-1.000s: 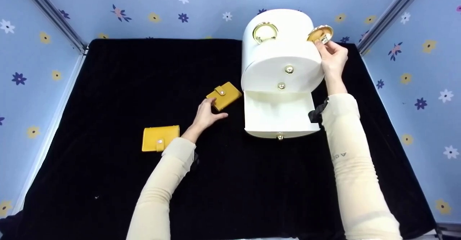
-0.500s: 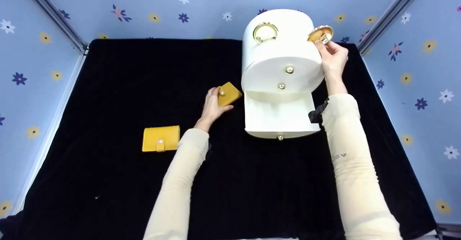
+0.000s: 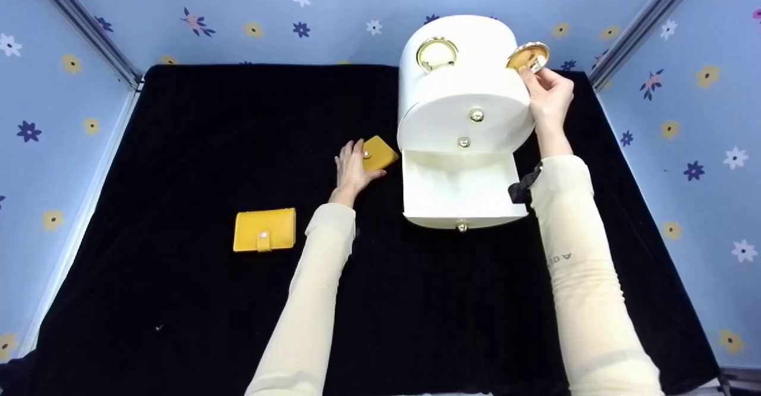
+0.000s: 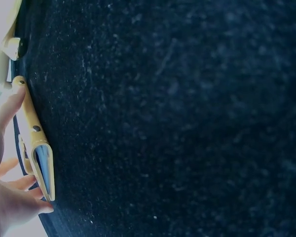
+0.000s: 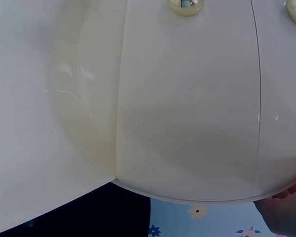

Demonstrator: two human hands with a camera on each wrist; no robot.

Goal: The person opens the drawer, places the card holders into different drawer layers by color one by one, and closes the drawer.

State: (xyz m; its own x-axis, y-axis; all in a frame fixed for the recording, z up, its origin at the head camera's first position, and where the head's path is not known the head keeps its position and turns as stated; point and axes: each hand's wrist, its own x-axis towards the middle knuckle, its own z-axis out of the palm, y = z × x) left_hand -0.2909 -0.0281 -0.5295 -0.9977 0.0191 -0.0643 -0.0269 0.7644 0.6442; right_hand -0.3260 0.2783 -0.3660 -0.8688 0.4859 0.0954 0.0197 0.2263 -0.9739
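Note:
In the head view, my left hand (image 3: 352, 169) spans the near left edges of a small yellow snap wallet (image 3: 380, 153) lying on the black cloth, left of a white drawer box (image 3: 464, 81). In the left wrist view, the thumb lies on the wallet's (image 4: 31, 118) spine and the fingers reach its opposite edge; bluish inner leaves show at its end. My right hand (image 3: 552, 96) pinches the tilted gold disc (image 3: 529, 56) at the box's upper right, thumb on its face. The bottom drawer (image 3: 458, 191) is pulled out, with nothing seen in it.
Another yellow wallet (image 3: 264, 229) lies flat on the black cloth (image 3: 178, 164), left of my left forearm. A second gold disc (image 3: 437, 55) stands at the box's upper left. Gold knobs (image 3: 477, 115) mark the drawers. Flowered blue walls (image 3: 333, 15) enclose the table.
My left hand has moved up and right, onto the wallet beside the box. That wallet stays about where it was. The right hand keeps its hold on the gold disc.

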